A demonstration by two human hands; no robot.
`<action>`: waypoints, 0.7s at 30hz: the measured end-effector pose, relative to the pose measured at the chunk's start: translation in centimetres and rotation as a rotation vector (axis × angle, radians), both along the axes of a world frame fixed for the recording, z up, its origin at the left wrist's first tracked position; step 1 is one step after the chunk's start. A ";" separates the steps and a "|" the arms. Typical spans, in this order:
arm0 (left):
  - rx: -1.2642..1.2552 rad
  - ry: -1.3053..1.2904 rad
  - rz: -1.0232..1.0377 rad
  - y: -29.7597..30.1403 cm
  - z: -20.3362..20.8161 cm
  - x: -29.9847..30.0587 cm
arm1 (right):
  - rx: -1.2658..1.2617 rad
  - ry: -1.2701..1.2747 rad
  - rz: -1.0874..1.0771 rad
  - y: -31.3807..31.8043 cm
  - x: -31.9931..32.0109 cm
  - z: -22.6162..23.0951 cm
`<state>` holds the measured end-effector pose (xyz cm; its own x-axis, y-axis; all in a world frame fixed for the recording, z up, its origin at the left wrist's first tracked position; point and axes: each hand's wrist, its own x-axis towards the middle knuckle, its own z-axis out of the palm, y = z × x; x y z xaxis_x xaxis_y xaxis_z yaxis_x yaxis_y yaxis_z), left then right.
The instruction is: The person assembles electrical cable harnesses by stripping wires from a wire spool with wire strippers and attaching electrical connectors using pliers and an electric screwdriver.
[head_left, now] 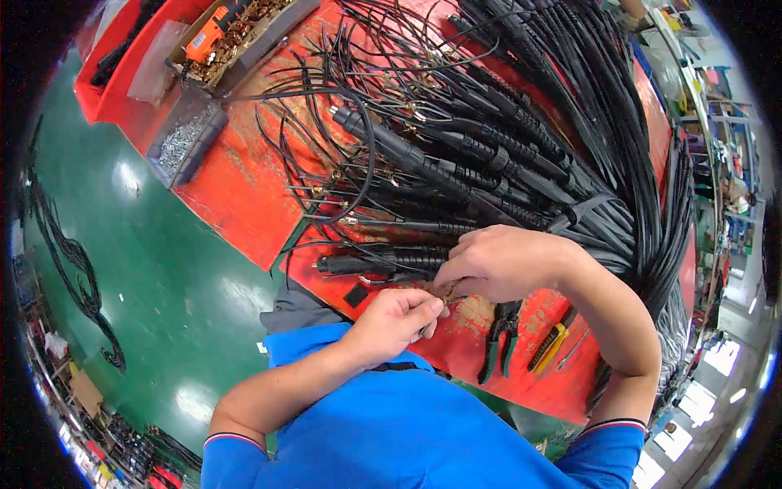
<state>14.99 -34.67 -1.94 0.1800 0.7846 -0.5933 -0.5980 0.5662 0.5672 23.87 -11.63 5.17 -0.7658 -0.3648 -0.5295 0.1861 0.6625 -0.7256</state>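
Close together at the near edge of the red table [244,208], both hands are closed at the fingertips. My left hand [397,319] pinches a small brass-coloured piece [444,300], mostly hidden by the fingers. Just above and right of it, my right hand [497,265] bends its fingers down onto the same small piece. Beyond the hands lies a large bundle of black cables [489,163], with thin wire ends fanning left. Green-handled pliers [498,346] lie right of the hands, beside a yellow-and-black hand tool [547,349].
A grey tray of small metal parts [186,147] sits at the table's left edge. Behind it stand a box of copper-coloured parts [252,28] with an orange tool [208,34] and a red bin [110,102]. Green floor [147,244] shows left, with black cables [77,261] hanging there.
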 end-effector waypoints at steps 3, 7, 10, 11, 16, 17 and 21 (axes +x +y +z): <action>0.014 -0.057 0.015 0.0 -0.2 0.3 | -0.064 -0.013 0.027 0.7 0.0 -0.6; 0.049 -0.120 0.017 0.4 0.0 -0.1 | -0.213 -0.147 -0.008 1.3 -0.5 -0.7; 0.055 -0.141 -0.038 0.5 -0.5 -0.4 | -0.218 -0.231 -0.007 1.1 -1.3 -0.1; 0.055 -0.142 -0.036 0.5 -0.6 -0.3 | -0.213 -0.261 -0.001 1.1 -1.5 0.0; 0.048 -0.129 -0.049 0.5 -0.7 0.1 | -0.141 -0.235 0.037 0.6 -0.7 -0.9; 0.046 -0.129 -0.048 0.6 -0.7 0.0 | -0.118 -0.209 0.039 0.5 -0.6 -1.0; 0.025 -0.131 -0.050 0.9 -0.5 -0.4 | -0.093 -0.146 -0.026 0.4 -0.1 -0.9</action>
